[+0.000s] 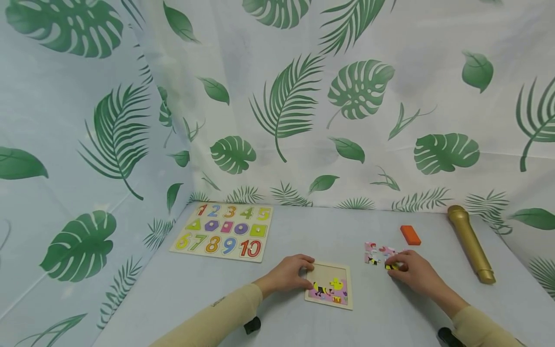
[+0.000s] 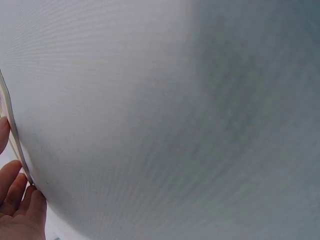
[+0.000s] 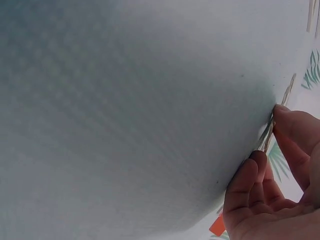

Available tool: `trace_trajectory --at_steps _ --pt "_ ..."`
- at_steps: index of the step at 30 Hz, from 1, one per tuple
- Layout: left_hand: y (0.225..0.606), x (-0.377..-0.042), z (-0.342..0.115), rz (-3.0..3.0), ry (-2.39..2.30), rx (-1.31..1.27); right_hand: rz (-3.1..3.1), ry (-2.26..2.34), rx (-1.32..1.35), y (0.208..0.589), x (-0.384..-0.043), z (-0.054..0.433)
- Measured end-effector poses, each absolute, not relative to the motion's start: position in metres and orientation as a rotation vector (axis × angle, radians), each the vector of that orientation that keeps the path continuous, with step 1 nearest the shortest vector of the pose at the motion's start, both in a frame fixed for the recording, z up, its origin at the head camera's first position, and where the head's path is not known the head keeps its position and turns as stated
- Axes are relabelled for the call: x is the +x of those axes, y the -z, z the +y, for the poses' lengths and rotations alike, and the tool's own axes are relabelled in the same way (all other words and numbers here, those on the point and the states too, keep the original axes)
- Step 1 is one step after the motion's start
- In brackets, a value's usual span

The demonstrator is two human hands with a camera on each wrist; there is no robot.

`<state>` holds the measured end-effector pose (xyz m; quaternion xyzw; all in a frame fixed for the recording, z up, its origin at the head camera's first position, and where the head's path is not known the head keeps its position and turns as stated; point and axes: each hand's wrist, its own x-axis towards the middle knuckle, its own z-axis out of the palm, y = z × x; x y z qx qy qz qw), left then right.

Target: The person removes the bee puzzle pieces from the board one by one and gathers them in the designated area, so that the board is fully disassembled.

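Note:
A small wooden puzzle tray (image 1: 322,273) lies on the table, its lower part filled with pink and yellow picture pieces and its upper part bare wood. My left hand (image 1: 287,274) grips the tray's left edge, thumb low and fingers at the upper corner; the left wrist view shows fingertips (image 2: 11,172) against its rim. To the right, my right hand (image 1: 415,273) pinches a yellow-and-black jigsaw piece (image 1: 391,266) between thumb and fingers, low over the table. Beside it lie several loose pink jigsaw pieces (image 1: 374,250), partly hidden by the fingers.
A wooden number-and-shape board (image 1: 223,237) lies at the back left. An orange block (image 1: 410,235) sits beyond the right hand, and a gold microphone-like cylinder (image 1: 471,245) lies at the far right. Leaf-printed cloth (image 1: 303,144) hangs behind the table.

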<state>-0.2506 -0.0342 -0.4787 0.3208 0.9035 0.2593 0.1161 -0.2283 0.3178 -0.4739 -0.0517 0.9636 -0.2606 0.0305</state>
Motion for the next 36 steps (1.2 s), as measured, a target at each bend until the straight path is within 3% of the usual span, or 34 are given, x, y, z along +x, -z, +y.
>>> trace_trajectory --at_steps 36 --pt "0.4814 -0.2520 -0.0340 2.645 -0.769 0.955 2.990 0.818 -0.191 0.4775 -0.2278 0.3178"
